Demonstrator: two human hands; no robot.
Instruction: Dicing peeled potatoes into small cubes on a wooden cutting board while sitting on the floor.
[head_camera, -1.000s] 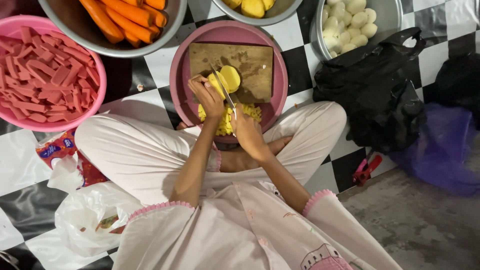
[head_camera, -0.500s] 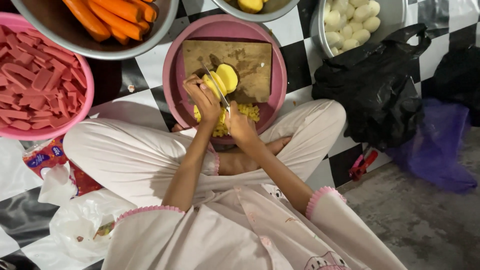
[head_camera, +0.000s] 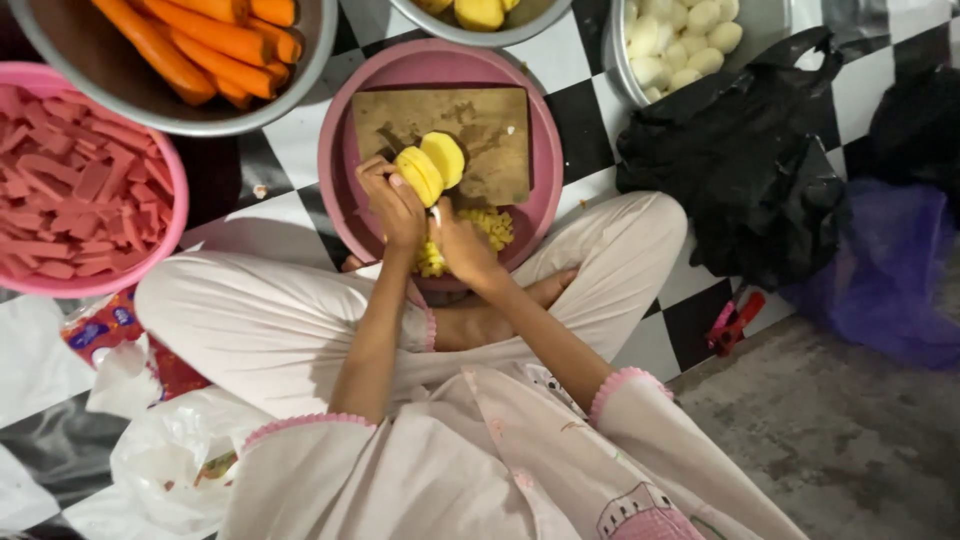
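Peeled yellow potato (head_camera: 430, 168) sat over the wooden cutting board (head_camera: 480, 130) in the pink basin (head_camera: 545, 150). Left hand (head_camera: 392, 205) gripped its cut end; right hand (head_camera: 462, 245) was clenched on a knife, blade barely visible. Looked firm, wet-slick; safest held by the flat faces.

Around one cutting board (head_camera: 470, 130): two pink basins (head_camera: 545, 170), three metal bowls (head_camera: 300, 85), two potato halves (head_camera: 430, 165), two black bags (head_camera: 750, 170), two hands (head_camera: 395, 205).
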